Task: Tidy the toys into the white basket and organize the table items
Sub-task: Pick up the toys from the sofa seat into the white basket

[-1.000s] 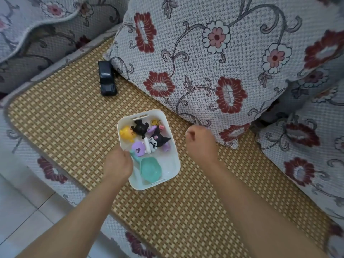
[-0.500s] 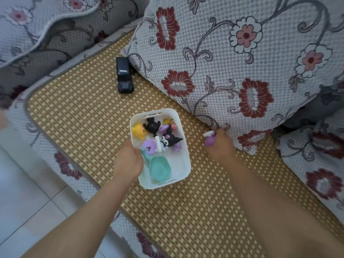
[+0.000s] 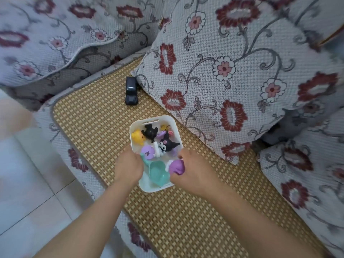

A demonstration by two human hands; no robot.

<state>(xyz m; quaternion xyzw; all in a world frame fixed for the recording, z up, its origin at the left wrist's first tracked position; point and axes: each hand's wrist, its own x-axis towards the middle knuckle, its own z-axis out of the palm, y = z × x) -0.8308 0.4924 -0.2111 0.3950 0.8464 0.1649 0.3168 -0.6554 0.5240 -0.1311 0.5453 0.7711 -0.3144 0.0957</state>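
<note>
The right hand (image 3: pixel 193 171) has its fingers curled round a purple toy (image 3: pixel 177 167) and holds it over the near right corner of the white basket (image 3: pixel 155 121), at rim height. The left hand (image 3: pixel 128 164) grips the basket's left wall, fingers hooked over the rim, steadying it.

Between the two hands, inside the basket, lies a teal scoop (image 3: pixel 157 172). Just beyond the fingers sit a round purple figure (image 3: pixel 148 152), a black-and-white figure (image 3: pixel 166 145), a second black figure (image 3: pixel 149 132) and a yellow one (image 3: pixel 138 137), crowding the far half. The basket rests on a woven mat (image 3: pixel 93 116) on a sofa seat, not on a surface. Well beyond the hands, a dark toy car (image 3: pixel 131 90) lies on the mat, touching the edge of a floral cushion (image 3: pixel 232 71).

As I judge it, the purple toy is about to be let go. The risk is that it lands on the rim or on the curved scoop and rolls out over the right side onto the mat, since the hand hangs near the corner, not the middle. The heaped figures leave little flat room, so a drop could also knock one loose. The car could be overlooked, tucked against the cushion.

No brand, label or writing can be read anywhere.
</note>
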